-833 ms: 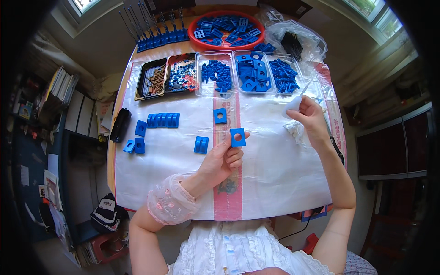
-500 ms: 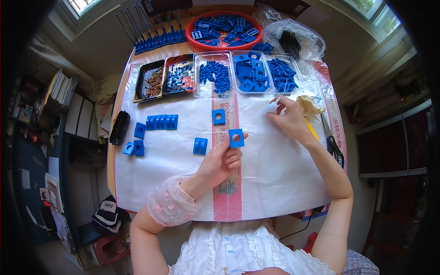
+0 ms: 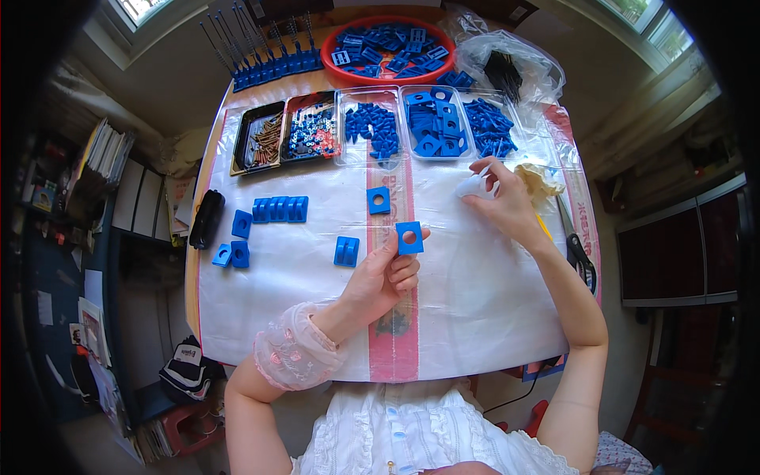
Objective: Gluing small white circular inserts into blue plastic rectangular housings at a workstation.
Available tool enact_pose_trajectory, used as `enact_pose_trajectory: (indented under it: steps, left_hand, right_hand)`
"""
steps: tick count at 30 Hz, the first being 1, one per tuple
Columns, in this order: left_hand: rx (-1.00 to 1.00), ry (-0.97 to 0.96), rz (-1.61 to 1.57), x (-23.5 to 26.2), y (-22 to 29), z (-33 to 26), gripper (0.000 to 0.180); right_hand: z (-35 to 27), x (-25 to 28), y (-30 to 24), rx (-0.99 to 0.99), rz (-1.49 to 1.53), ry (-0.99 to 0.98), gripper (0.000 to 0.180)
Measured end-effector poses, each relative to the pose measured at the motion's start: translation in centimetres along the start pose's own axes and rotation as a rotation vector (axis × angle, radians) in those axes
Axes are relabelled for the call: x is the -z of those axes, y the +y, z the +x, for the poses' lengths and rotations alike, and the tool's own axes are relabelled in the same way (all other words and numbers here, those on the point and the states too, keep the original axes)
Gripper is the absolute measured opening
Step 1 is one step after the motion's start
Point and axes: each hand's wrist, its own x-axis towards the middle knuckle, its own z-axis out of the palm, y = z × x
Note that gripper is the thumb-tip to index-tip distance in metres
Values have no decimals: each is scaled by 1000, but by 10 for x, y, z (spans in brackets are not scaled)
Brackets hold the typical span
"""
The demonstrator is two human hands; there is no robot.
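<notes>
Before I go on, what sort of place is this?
Probably a home room used as a small assembly workspace. Showing it: trays of sorted small parts on the table, books or papers shelved at the left, and a window at upper right.

A wooden table, mostly under a white sheet, filled the frame's middle. Trays stood in a row at upper centre, a red basin above; blue pieces lay centre and left, black scissors at right.
</notes>
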Motion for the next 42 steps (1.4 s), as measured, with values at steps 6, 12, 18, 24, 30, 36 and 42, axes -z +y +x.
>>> enact_pose_trajectory:
  steps: [6, 12, 18, 24, 30, 36, 42]
  left_hand:
    - [-6, -4, -14, 0, 1, -1, 54]
    - [-43, -13, -13, -4, 3, -1, 56]
    - [-63, -31, 18, -14, 3, -6, 55]
    - [-86, -14, 73, -21, 4, -11, 42]
    - [-79, -59, 47, -15, 4, -10, 36]
    - [-64, -53, 35, -14, 3, -11, 36]
    - [-39, -70, 37, -10, 3, -10, 34]
  right_hand:
    - [-28, 15, -15, 76, -154, 203, 53]
    - [-70, 4, -40, 45, 538, -176, 56]
    - [-60, -44, -39, 128, 737, -260, 74]
    - [-51, -64, -51, -8, 1088, -388, 67]
    - [-48, -71, -55, -42, 1174, -369, 60]
    - [-50, -70, -59, -204, 1305, -434, 58]
    - [-49, -72, -54, -182, 1299, -425, 58]
